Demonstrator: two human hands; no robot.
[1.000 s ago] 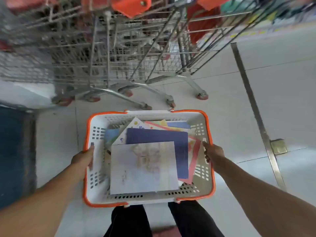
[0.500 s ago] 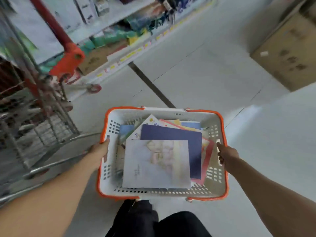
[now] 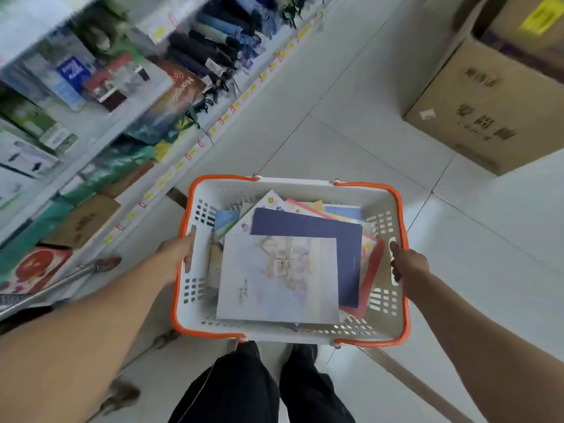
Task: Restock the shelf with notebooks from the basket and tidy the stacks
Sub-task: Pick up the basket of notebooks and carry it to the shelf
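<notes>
Both hands are on the basket (image 3: 200, 288) — a white perforated plastic tub with an orange rim, carried out in front over glossy pale floor tiles (image 3: 351, 123). Left hand (image 3: 177, 254) grips the left wall, thumb curled over the rim; right hand (image 3: 407, 265) is wrapped around the right rim. Inside, flat rectangular notebooks (image 3: 305, 227) lie in a loose pile, a pale illustrated one on top of a matte navy one. The blurry shelf (image 3: 171, 178) runs along the left, and a plain cardboard box (image 3: 476, 99) sits far right.
</notes>
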